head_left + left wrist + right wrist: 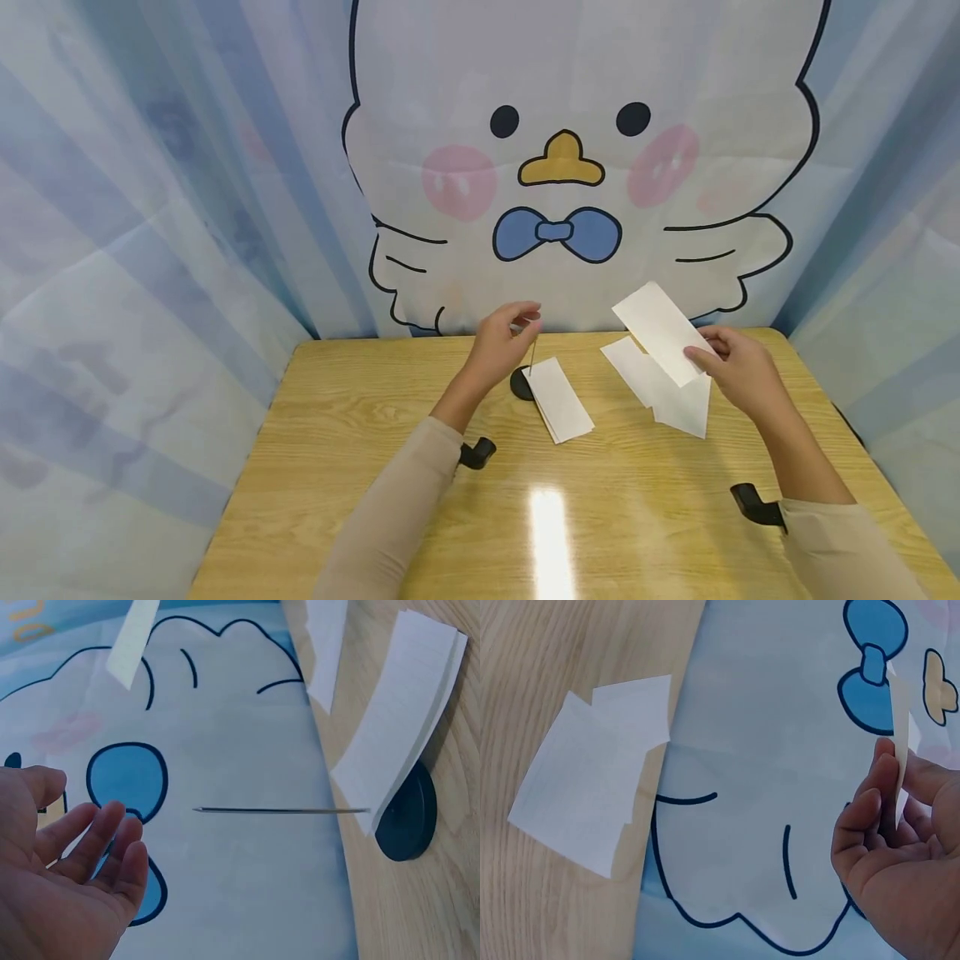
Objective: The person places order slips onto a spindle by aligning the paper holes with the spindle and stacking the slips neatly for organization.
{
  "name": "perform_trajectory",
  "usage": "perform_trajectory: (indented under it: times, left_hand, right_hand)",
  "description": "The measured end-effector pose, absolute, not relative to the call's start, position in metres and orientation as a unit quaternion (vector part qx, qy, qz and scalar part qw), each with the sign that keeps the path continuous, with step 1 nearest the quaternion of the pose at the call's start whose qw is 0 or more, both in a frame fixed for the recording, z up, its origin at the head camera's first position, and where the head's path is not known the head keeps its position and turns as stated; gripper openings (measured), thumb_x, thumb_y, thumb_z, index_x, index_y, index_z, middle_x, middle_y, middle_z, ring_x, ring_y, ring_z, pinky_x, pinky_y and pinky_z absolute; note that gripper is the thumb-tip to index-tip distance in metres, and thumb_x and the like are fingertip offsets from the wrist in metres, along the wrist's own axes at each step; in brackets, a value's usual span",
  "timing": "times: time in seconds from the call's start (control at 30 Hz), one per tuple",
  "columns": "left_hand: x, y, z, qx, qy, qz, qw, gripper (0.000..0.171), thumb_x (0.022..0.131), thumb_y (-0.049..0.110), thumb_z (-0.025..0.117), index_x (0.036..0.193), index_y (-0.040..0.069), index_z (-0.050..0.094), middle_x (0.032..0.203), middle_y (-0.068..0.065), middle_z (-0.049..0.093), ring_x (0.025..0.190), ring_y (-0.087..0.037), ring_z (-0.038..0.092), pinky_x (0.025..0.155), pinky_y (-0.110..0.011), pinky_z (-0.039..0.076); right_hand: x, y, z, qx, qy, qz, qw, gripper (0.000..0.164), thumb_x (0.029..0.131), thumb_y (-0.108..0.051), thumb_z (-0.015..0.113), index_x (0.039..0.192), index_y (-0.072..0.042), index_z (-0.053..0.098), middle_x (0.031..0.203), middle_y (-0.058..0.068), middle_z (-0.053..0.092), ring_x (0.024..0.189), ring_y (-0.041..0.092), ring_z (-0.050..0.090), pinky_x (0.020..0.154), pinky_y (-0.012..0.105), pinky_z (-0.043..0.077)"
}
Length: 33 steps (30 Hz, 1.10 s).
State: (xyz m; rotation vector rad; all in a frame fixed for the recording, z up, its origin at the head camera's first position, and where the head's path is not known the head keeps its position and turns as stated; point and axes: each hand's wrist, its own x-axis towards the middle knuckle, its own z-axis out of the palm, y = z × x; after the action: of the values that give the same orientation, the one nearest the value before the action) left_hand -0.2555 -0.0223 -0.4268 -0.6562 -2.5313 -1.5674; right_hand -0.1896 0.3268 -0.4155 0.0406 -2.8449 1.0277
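Observation:
A paper spike stands near the table's far edge: an upright metal needle (277,811) on a round black base (412,817). A few white paper slips (561,402) are threaded low on the needle and lie partly over the base. My left hand (504,335) is beside the needle's point with fingers loosely bent, and in the left wrist view it holds nothing. Over to the right, my right hand (742,371) pinches a white paper slip (658,329) between thumb and fingers, raised above the table. Below it lie loose white paper pieces (585,780), overlapping one another.
The wooden table (360,450) ends at a hanging curtain (555,292) printed with a cartoon bird, just behind the hands. Black wrist mounts (478,453) sit at both sleeves. A bright light reflection shows on the tabletop near the front.

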Motion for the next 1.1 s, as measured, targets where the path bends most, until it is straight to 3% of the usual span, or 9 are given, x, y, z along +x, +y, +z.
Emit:
perform_trajectory:
  times: [0.2, 0.4, 0.63, 1.1]
  left_hand:
    - [-0.255, -0.011, -0.415, -0.231, -0.823, -0.518, 0.042, 0.035, 0.107, 0.023, 0.059, 0.138, 0.008, 0.064, 0.127, -0.007, 0.069, 0.112, -0.019, 0.065, 0.096, -0.032, 0.056]
    - [-0.259, -0.005, -0.41, -0.244, -0.822, -0.514, 0.034, 0.035, 0.107, 0.024, 0.06, 0.137, 0.007, 0.065, 0.126, -0.009, 0.069, 0.113, -0.021, 0.066, 0.095, -0.032, 0.056]
    - [-0.265, 0.001, -0.405, -0.226, -0.821, -0.524, 0.011, 0.034, 0.107, 0.025, 0.06, 0.137, 0.01, 0.066, 0.125, -0.006, 0.07, 0.113, -0.021, 0.065, 0.094, -0.032, 0.056]
    - [-0.277, 0.0, -0.403, -0.192, -0.796, -0.574, 0.012, 0.025, 0.103, 0.018, 0.065, 0.125, 0.006, 0.071, 0.103, -0.01, 0.073, 0.091, -0.022, 0.074, 0.075, -0.024, 0.055]
  right_hand:
    - [-0.195, 0.315, -0.408, 0.03, -0.934, 0.349, 0.066, 0.046, 0.104, -0.035, 0.064, 0.129, 0.004, 0.062, 0.105, 0.02, 0.073, 0.076, 0.001, 0.056, 0.063, 0.021, 0.047]
    - [-0.201, 0.301, -0.402, 0.046, -0.927, 0.367, 0.06, 0.044, 0.104, -0.031, 0.065, 0.129, 0.005, 0.062, 0.109, 0.022, 0.073, 0.078, 0.003, 0.059, 0.065, 0.019, 0.049]
    - [-0.209, 0.288, -0.394, 0.062, -0.929, 0.361, 0.048, 0.042, 0.103, -0.03, 0.065, 0.13, 0.002, 0.062, 0.107, 0.021, 0.074, 0.081, 0.011, 0.061, 0.067, 0.022, 0.05]
    - [-0.217, 0.263, -0.386, 0.09, -0.921, 0.38, 0.009, 0.038, 0.103, -0.026, 0.066, 0.128, 0.002, 0.063, 0.108, 0.021, 0.074, 0.086, 0.019, 0.064, 0.071, 0.022, 0.052]
